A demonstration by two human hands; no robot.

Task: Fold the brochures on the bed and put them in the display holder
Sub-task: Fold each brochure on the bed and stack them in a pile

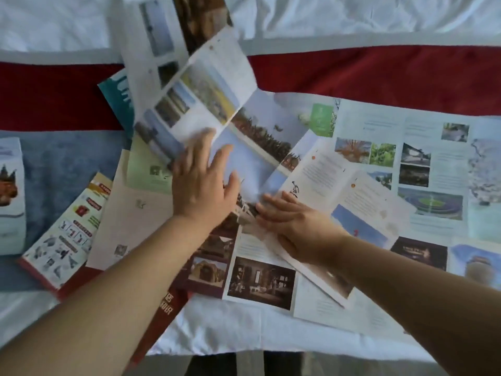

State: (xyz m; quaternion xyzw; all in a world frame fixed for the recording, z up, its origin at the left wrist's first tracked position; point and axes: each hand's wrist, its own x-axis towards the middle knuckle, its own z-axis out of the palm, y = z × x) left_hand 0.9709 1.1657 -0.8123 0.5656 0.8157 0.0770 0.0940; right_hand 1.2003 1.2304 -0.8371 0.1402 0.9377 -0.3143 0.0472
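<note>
unfolded brochures lie overlapped across the bed (pixel 379 69), which has a white sheet, a red band and a blue patch. the left hand (pixel 203 183) is spread wide, fingers apart, pressing on a large brochure with a sky and tree-line photo (pixel 252 139); its fingertips touch the raised left panel of that brochure, which tilts up off the bed and is motion-blurred, so i cannot tell whether the hand grips it or only pushes it. the right hand (pixel 295 226) lies flat and open, palm down, on the lower edge of the same brochure, holding nothing. a wide pale map-style brochure (pixel 433 158) is spread to the right, a brown brochure with building photos (pixel 260 280) lies near the bed's front edge, and a red-edged leaflet (pixel 65 240) sits at the left beside what may be the display holder (pixel 10 202), only partly in view
</note>
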